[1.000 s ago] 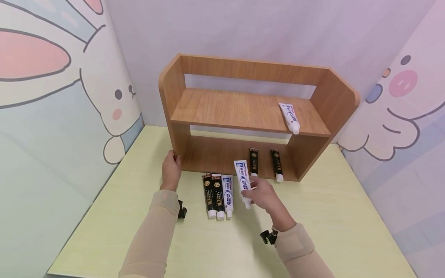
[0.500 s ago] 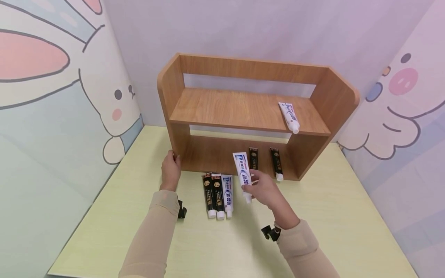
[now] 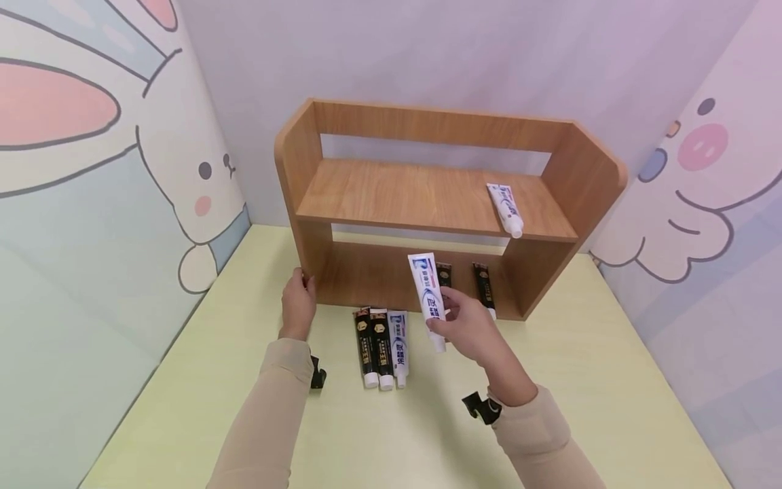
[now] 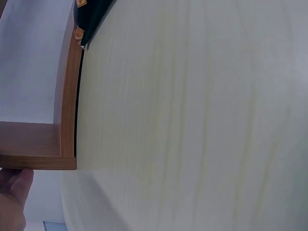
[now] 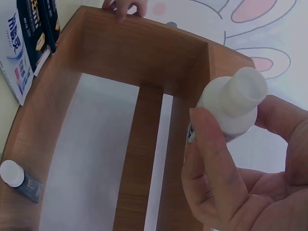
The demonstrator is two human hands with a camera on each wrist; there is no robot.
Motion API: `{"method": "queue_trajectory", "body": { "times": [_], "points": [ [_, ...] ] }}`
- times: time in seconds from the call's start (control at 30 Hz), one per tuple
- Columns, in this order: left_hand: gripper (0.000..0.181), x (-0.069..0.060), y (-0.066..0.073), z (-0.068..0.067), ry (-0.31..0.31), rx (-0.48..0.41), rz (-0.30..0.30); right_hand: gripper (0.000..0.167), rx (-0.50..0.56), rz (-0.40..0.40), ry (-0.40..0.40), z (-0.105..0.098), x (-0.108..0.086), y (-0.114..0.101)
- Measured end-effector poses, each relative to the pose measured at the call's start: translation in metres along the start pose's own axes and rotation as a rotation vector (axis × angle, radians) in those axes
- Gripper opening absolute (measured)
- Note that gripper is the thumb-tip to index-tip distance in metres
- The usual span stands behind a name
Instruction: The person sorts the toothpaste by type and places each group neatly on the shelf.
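My right hand (image 3: 473, 327) pinches a white toothpaste tube (image 3: 427, 295) near its cap end, held up in front of the shelf's lower level. The tube's white cap (image 5: 246, 91) faces the right wrist camera. At the wooden shelf's (image 3: 427, 224) left side panel, my left hand (image 3: 298, 304) touches the lower front edge; in the left wrist view its fingers (image 4: 21, 185) lie against the panel's outer side. On the table in front lie two black toothpaste tubes (image 3: 381, 346) and a white tube (image 3: 398, 346), side by side.
One white tube (image 3: 506, 209) lies at the right of the upper board. Two black tubes lie on the lower board; the right one (image 3: 482, 285) is near the side panel, the other (image 3: 444, 273) partly behind the held tube. Printed walls (image 3: 201, 204) stand around the yellow table (image 3: 580, 380).
My right hand has lifted the white toothpaste tube up and slightly toward the shelf, so it now covers part of a black tube. The left hand has stayed at the side panel.
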State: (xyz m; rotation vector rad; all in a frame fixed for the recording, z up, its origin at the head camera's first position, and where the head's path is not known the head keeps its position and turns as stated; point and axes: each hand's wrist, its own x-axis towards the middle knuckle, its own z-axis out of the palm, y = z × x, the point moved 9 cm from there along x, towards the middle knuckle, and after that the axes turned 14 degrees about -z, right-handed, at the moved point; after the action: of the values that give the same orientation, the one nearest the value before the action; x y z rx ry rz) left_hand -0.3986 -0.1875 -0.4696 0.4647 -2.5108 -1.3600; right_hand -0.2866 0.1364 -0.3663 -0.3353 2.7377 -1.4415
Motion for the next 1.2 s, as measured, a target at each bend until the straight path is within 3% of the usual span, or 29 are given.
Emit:
{"method": "queue_trajectory", "body": {
  "times": [0.63, 1.2],
  "points": [
    [0.022, 0.001, -0.001, 0.001, -0.007, 0.008, -0.015, 0.067, -0.087, -0.075, 0.020, -0.028, 0.001, -0.036],
    [0.020, 0.000, 0.000, 0.000, 0.001, 0.014, -0.007, 0.067, -0.076, -0.011, 0.002, -0.052, 0.038, -0.047]
  ]
}}
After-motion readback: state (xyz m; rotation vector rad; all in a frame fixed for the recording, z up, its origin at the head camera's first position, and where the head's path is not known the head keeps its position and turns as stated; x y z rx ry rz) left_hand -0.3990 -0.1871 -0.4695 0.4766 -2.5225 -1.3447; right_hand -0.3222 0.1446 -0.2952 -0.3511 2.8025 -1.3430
